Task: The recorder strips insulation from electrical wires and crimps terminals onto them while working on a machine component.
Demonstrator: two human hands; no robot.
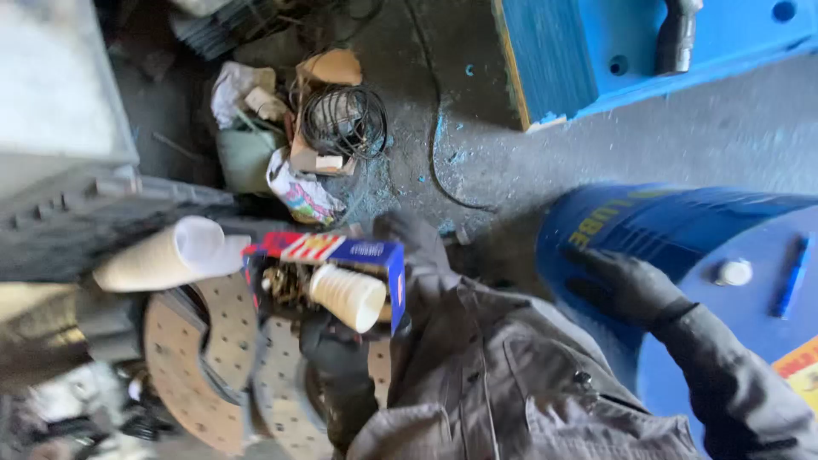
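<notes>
Here left hand grip clenched on open blue-red box; right hand released, flat on blue drum

I see a grey concrete floor flecked with blue paint chips. On it lie a heap of rags and cardboard with a black wire coil, a blue drum standing upright, a blue pallet-like block, and drilled brake discs.

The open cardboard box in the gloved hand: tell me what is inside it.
Inside the open cardboard box lies a ribbed cream-coloured tube and some blurred brownish metal parts beside it. The box walls hide whatever lies deeper inside.
</notes>
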